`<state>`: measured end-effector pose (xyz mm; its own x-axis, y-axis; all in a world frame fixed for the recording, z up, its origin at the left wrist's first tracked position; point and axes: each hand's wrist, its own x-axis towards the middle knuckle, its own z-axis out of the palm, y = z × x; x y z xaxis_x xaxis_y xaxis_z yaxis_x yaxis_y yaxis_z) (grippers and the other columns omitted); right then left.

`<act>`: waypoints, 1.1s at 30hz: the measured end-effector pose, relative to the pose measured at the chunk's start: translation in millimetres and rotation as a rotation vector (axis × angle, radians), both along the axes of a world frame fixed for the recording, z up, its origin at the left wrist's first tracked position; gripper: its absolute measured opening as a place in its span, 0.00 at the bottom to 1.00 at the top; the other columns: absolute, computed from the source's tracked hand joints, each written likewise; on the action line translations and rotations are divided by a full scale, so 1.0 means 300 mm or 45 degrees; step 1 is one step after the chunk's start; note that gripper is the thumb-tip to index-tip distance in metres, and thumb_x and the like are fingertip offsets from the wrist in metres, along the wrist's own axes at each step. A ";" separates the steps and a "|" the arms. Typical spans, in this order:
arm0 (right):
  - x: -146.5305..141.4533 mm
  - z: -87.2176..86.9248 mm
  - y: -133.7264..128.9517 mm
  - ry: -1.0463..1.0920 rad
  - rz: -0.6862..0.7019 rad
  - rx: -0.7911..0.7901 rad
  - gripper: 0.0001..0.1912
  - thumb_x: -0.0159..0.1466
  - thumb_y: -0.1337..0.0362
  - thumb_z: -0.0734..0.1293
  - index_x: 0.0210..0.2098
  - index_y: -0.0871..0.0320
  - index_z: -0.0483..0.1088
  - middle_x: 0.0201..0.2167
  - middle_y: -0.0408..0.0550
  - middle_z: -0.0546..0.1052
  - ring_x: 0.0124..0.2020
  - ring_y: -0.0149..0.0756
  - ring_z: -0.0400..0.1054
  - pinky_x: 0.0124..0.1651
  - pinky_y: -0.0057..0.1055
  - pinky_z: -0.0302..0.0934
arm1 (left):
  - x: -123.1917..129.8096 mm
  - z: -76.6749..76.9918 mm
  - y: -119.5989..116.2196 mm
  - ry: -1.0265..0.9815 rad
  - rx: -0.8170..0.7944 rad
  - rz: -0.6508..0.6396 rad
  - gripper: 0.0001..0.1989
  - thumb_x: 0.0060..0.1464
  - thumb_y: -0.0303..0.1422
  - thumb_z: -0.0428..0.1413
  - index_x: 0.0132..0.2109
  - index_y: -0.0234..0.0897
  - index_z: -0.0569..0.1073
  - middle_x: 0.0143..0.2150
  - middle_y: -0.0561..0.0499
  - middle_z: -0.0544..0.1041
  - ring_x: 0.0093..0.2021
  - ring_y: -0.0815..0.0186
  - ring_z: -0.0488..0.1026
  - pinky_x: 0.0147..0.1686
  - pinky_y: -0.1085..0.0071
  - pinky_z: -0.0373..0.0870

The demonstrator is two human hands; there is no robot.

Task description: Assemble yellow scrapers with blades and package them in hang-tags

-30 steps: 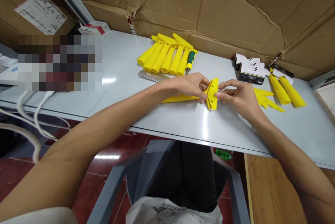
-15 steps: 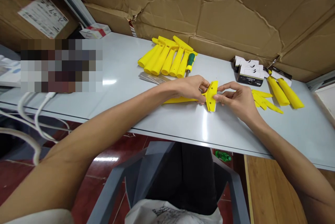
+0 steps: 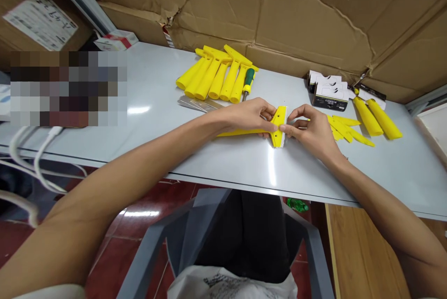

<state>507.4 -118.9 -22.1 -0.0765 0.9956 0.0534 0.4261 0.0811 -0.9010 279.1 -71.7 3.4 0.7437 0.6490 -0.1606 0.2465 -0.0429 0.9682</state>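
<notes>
A yellow scraper (image 3: 278, 137) lies sideways above the front part of the table, its wide head to the right and a pale metal blade strip (image 3: 285, 122) along the head's outer edge. My left hand (image 3: 254, 115) is closed round the scraper where the handle meets the head, thumb on top. From the right, my right hand (image 3: 309, 129) pinches the head and blade edge between thumb and fingers. Several yellow scraper handles (image 3: 213, 75) lie in a row behind my left hand, with a green and yellow screwdriver (image 3: 248, 80) beside them. Flat metal blades (image 3: 199, 104) lie in front of the handles.
Small yellow flat pieces (image 3: 349, 130) and two yellow handles (image 3: 368, 116) lie to the right. Black and white boxes (image 3: 329, 96) stand behind them. Cardboard (image 3: 307, 24) lines the back. White cables (image 3: 44, 159) hang at the left edge.
The scraper head has shifted slightly left and more of the blade strip shows at its edge. My left thumb now lies across the head. The whole view has shifted slightly.
</notes>
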 end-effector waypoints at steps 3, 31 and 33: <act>-0.008 -0.002 0.000 0.141 0.041 -0.090 0.35 0.53 0.48 0.87 0.46 0.52 0.66 0.31 0.43 0.81 0.26 0.36 0.76 0.25 0.31 0.65 | 0.002 0.000 -0.004 -0.020 0.014 0.021 0.03 0.59 0.29 0.66 0.37 0.35 0.80 0.36 0.50 0.83 0.36 0.66 0.80 0.39 0.69 0.76; 0.030 0.041 -0.017 0.247 0.125 0.142 0.06 0.67 0.62 0.76 0.36 0.56 0.77 0.27 0.43 0.80 0.26 0.30 0.73 0.32 0.31 0.71 | 0.035 -0.002 -0.030 -0.187 0.024 0.359 0.17 0.52 0.35 0.73 0.46 0.35 0.80 0.36 0.49 0.87 0.39 0.59 0.86 0.47 0.61 0.86; 0.039 0.042 -0.009 0.263 0.159 0.116 0.10 0.66 0.57 0.78 0.38 0.56 0.78 0.28 0.43 0.81 0.26 0.31 0.74 0.33 0.31 0.72 | 0.032 -0.002 -0.027 -0.195 0.028 0.362 0.16 0.51 0.34 0.73 0.45 0.35 0.80 0.36 0.50 0.86 0.39 0.59 0.86 0.47 0.61 0.86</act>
